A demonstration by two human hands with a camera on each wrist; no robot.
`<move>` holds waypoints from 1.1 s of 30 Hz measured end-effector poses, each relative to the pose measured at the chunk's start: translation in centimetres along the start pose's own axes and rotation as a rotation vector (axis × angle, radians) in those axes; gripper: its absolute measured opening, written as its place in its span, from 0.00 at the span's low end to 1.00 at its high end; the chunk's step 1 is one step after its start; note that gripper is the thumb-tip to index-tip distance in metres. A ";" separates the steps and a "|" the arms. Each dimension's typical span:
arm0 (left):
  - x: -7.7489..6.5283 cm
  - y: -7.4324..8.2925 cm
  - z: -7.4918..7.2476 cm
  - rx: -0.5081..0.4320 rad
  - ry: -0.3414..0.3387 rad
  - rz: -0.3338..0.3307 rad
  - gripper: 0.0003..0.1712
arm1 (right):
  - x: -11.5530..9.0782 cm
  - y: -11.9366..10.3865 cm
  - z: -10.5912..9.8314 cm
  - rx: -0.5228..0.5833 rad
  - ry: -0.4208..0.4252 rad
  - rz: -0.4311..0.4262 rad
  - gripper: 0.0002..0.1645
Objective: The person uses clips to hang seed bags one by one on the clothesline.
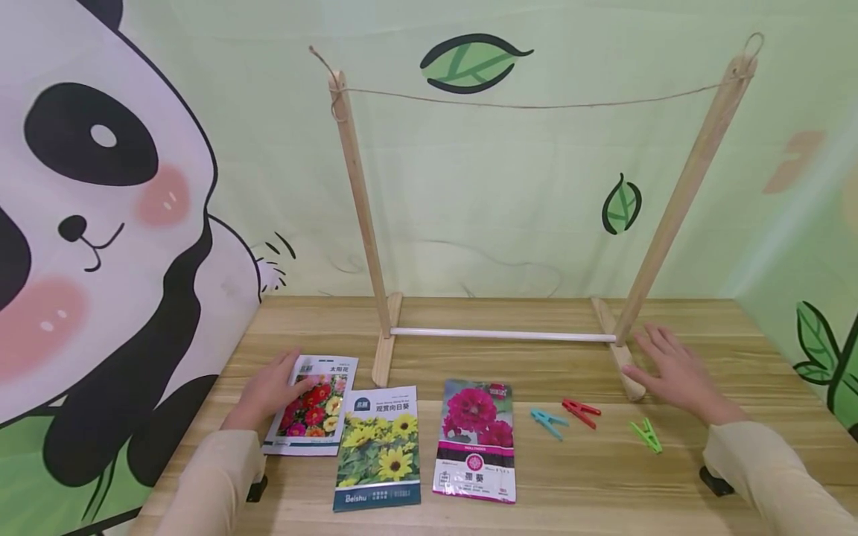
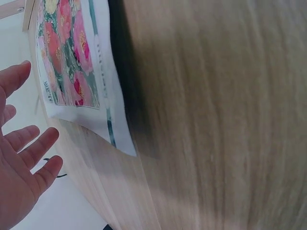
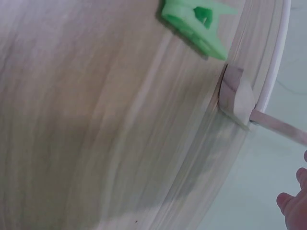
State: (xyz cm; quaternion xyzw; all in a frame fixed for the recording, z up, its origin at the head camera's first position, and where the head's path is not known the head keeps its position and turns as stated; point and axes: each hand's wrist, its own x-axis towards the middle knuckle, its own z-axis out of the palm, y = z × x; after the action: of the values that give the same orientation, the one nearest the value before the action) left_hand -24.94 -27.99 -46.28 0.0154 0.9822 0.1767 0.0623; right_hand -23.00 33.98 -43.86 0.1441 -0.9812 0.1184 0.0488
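My left hand (image 1: 267, 388) hovers by the left edge of a white seed packet (image 1: 315, 409) with red, pink and yellow flowers. Its fingers (image 2: 41, 148) are spread, and nothing is in them. To the right lie a sunflower seed packet (image 1: 377, 450) and a hollyhock seed packet (image 1: 474, 441) with magenta blooms. My right hand (image 1: 680, 372), fingers apart and holding nothing, is close to the right foot (image 1: 626, 372) of a wooden stand. Between this hand and the packets are a blue clothespin (image 1: 550, 423), a red clothespin (image 1: 581, 412) and a green clothespin (image 1: 646, 435).
Two wooden posts (image 1: 362, 201) rise at the back of the table (image 1: 570, 491), with a thin string (image 1: 523, 106) tied across their tops. A white rod (image 1: 503, 335) joins them low down. Behind is a wall cloth printed with a panda (image 1: 107, 223).
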 end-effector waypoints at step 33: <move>1.1 -1.2 -0.5 -0.334 0.017 -0.048 0.41 | 1.5 -4.3 0.1 0.000 0.091 -0.141 0.40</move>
State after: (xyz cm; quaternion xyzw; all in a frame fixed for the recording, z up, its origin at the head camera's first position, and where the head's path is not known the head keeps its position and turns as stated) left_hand -26.11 -29.19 -46.40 -0.0203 0.9397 0.3360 0.0601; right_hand -23.14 29.60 -42.81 0.2073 -0.9654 0.1213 0.1015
